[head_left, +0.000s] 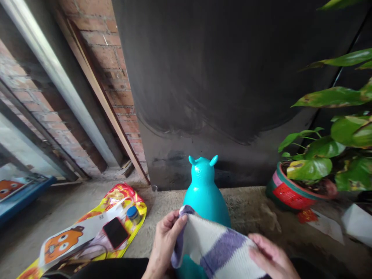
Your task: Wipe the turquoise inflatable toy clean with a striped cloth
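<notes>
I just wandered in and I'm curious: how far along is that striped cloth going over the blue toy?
Done: the striped cloth already lies over the teal toy's lower front. In hand: the left hand pinches its top corner, and the right hand lies on its right edge. Left: the toy's head and ears are uncovered.

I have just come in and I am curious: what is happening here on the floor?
A person holds a striped knitted cloth, white and purple, with both hands. The left hand pinches its upper corner; the right hand lies on its lower edge. The cloth is draped over a turquoise inflatable toy with small ears. A phone lies on a yellow bag to the left, and a potted plant stands on the right.
</notes>
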Demonstrator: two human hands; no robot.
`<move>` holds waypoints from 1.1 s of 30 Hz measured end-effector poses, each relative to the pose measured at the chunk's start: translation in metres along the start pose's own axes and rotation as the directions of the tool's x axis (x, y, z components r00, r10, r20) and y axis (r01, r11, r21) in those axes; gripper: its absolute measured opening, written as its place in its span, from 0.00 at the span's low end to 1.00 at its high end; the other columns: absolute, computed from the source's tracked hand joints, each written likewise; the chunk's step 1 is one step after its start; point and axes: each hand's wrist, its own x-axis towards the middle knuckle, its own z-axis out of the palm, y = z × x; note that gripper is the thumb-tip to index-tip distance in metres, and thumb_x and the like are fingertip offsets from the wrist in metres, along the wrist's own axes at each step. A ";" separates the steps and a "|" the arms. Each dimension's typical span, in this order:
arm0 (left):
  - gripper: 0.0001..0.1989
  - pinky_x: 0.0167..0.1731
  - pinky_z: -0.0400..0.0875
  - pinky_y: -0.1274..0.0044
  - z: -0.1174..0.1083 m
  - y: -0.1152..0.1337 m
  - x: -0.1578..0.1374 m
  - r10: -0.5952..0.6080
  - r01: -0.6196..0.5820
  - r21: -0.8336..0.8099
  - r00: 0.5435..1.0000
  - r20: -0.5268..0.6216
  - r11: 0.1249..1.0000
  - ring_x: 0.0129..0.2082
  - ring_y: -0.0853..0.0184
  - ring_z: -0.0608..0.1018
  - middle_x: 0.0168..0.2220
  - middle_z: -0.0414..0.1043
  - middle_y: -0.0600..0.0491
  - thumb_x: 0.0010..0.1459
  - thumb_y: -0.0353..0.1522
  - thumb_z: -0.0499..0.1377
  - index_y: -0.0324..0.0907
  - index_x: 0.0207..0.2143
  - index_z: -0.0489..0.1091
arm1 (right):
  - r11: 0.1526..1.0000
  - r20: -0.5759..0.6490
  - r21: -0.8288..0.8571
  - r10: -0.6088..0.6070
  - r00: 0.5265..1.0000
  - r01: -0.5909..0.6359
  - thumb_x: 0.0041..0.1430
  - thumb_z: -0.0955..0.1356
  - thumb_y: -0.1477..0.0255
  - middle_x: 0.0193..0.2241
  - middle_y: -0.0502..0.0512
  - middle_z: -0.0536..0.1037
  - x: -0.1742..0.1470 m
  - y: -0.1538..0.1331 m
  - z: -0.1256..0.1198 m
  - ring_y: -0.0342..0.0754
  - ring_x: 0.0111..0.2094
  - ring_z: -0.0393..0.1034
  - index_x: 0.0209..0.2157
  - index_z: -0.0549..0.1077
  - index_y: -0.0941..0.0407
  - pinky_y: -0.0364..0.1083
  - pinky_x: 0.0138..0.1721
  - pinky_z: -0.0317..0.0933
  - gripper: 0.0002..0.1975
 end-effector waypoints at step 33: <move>0.34 0.60 0.49 0.46 0.057 -0.137 0.038 -0.170 0.033 0.971 0.985 0.009 0.238 0.69 0.54 0.42 0.68 0.34 0.55 0.57 0.33 0.48 0.54 0.65 0.41 | 0.453 -0.151 -0.884 -0.507 0.849 0.114 0.63 0.58 0.52 0.57 0.65 0.67 0.106 0.166 0.112 0.68 0.59 0.59 0.53 0.72 0.56 0.66 0.52 0.64 0.29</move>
